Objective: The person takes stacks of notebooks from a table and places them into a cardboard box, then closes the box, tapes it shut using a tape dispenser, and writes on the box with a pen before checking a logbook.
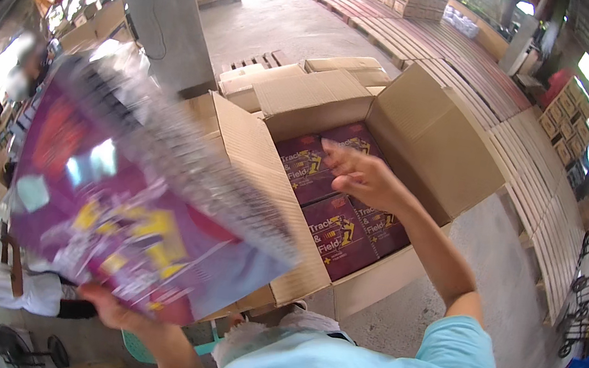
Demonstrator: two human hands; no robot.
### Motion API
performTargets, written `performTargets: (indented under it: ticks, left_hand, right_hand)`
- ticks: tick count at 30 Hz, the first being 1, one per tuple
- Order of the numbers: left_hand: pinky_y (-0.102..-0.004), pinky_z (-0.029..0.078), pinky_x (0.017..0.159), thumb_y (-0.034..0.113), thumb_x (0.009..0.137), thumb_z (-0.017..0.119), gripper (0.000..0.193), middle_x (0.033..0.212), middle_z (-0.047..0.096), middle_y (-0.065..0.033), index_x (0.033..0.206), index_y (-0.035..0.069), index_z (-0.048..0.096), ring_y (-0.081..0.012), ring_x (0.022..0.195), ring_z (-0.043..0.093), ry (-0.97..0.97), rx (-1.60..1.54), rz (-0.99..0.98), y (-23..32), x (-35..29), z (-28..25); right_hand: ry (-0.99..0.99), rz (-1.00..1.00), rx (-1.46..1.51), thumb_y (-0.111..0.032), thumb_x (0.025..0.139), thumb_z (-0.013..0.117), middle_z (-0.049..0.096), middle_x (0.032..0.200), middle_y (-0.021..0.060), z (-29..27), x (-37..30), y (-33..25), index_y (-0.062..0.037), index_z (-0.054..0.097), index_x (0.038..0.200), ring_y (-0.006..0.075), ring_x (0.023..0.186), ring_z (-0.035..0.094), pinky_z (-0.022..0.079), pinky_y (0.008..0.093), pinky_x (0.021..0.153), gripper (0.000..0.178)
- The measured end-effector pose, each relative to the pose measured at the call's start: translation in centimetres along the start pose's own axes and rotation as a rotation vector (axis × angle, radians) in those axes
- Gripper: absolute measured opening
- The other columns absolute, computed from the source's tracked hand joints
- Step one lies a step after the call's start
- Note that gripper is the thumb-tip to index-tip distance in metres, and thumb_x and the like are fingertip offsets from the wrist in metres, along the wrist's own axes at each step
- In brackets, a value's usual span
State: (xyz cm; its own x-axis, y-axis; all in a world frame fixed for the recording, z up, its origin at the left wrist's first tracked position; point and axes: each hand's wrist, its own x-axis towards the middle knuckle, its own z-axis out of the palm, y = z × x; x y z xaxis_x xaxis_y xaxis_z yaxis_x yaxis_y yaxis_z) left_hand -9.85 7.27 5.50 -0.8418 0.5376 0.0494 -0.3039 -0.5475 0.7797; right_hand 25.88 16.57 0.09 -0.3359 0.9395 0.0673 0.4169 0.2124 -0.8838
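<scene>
At the left, my left hand (pixel 114 309) grips the lower corner of a plastic-wrapped stack of purple books (pixel 117 196). The stack is tilted, close to the camera and blurred, with glare on its clear wrap and pale page edges along one side. My right hand (pixel 360 175) is over an open cardboard carton (pixel 438 137), its thumb and fingers apart and nothing between them. Inside the carton lie several purple packs of books (pixel 336 236), with yellow pictures on their covers. The right forearm covers part of them.
Other brown cartons (pixel 343 64) stand behind the open one. A concrete pillar (pixel 156 11) rises at the far left. Wooden pallets (pixel 537 190) run along the right, with stacked boxes (pixel 574 123) on them. A person in a white shirt (pixel 16 287) is at the lower left.
</scene>
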Motion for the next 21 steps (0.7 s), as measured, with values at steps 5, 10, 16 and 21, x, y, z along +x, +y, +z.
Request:
performTargets:
  ticks: [5, 10, 16, 21]
  left_hand:
    - [-0.0505, 0.041, 0.103, 0.028, 0.078, 0.079, 0.094, 0.144, 0.038, -0.0153, 0.149, 0.008, 0.021, -0.0336, 0.124, 0.050, -1.184, 0.034, -0.238, -5.3, -3.9, 4.3]
    - [-0.0533, 0.036, 0.104, 0.053, 0.073, 0.078, 0.115, 0.155, 0.017, -0.0198, 0.155, 0.016, 0.006, -0.0393, 0.130, 0.043, -1.358, 0.524, 0.578, -5.2, -1.8, 8.2]
    - [-0.0329, 0.047, 0.093, 0.041, 0.081, 0.075, 0.103, 0.152, 0.028, -0.0159, 0.155, 0.018, 0.008, -0.0231, 0.120, 0.051, -1.077, 0.402, 0.011, -5.1, 4.4, 6.5]
    - [-0.0338, 0.046, 0.093, 0.037, 0.087, 0.070, 0.088, 0.145, 0.042, -0.0114, 0.154, 0.019, 0.016, -0.0233, 0.120, 0.052, -0.773, 0.446, 0.034, -3.3, 9.1, 2.5]
  right_hand:
    - [0.256, -0.225, 0.264, -0.025, 0.082, 0.075, 0.053, 0.135, 0.0163, -1.7, -3.0, -13.1, -0.0063, 0.021, 0.152, 0.0200, 0.117, 0.054, 0.045, 0.0350, 0.097, 0.091]
    - [0.541, -0.376, -0.152, -0.012, 0.078, 0.077, 0.051, 0.139, 0.0160, -6.1, -5.0, -8.7, -0.0078, 0.025, 0.152, 0.0198, 0.120, 0.053, 0.043, 0.0333, 0.100, 0.090]
    - [0.283, 0.506, -0.712, -0.021, 0.079, 0.076, 0.039, 0.149, 0.0143, -9.8, -6.6, 5.9, -0.0195, 0.037, 0.148, 0.0306, 0.136, 0.036, 0.032, 0.0494, 0.110, 0.079]
    - [-0.340, 0.428, -1.334, -0.036, 0.080, 0.072, 0.021, 0.157, 0.0129, -4.9, -8.9, 17.1, -0.0209, 0.051, 0.138, 0.0387, 0.142, 0.025, 0.026, 0.0638, 0.109, 0.064]
